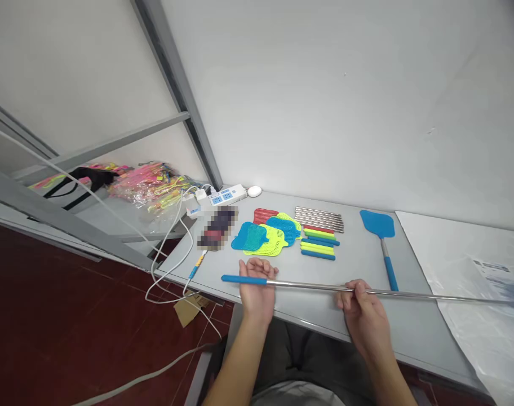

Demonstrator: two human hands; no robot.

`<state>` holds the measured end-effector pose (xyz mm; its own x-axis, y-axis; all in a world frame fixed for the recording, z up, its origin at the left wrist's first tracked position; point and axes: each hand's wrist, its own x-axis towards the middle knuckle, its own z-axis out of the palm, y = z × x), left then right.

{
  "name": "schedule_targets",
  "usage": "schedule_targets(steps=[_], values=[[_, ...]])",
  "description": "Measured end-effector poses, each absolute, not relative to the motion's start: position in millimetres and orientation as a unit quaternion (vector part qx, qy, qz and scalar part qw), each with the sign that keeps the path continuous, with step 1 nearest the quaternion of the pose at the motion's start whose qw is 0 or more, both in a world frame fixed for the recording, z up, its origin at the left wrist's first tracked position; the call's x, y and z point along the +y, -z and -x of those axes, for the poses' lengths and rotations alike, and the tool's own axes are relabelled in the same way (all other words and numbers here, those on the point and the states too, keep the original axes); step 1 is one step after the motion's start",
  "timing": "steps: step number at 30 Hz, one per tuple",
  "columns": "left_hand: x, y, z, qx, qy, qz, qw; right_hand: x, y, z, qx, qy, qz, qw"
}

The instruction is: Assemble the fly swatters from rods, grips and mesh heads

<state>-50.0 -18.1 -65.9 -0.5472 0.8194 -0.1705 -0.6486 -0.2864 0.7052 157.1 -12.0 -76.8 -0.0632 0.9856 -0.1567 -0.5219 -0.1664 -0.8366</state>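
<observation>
The left hand [257,301] lies palm up, fingers loosely curled and not clasped, with the blue handle [244,279] of a long steel telescopic rod [311,286] resting across it. The right hand [367,316] pinches that rod farther along between thumb and fingers. The rod runs sideways above the front part of the grey surface [354,254] and over a white plastic sheet [426,259], where its far end blurs near the edge of view. Beyond the hands, overlapping mesh fly-swatter heads [271,242] in red, blue and yellow-green lie beside a row of short steel rods [319,219] and a column of coloured handle grips [318,248]. To the right lies a short blue fly swatter [382,246], its grip pointing toward the person. At the left are a pixelated item [218,228], a power strip [227,196] and a white oval object [254,192]; plastic-bagged colourful goods [142,186] fill a neighbouring shelf.
</observation>
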Motion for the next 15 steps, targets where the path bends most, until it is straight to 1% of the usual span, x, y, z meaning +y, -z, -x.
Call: schedule_targets(steps=[3,8,10,15], values=[[-19.1,68.6,42.8,0.326,-0.790,-0.080,0.513,-11.4,78.0,-147.4,-0.286,-0.643,0.390,0.594],[-18.8,71.3,47.1,0.277,-0.801,-0.043,0.529,-4.1,74.0,-146.0,-0.227,-0.630,0.394,0.630],[-18.9,71.0,45.8,0.283,-0.809,-0.040,0.513,-2.0,73.2,-146.0,-0.210,-0.636,0.394,0.629],[-19.9,67.8,32.6,0.338,-0.841,-0.090,0.414,0.1,73.5,-144.4,-0.204,-0.643,0.394,0.624]])
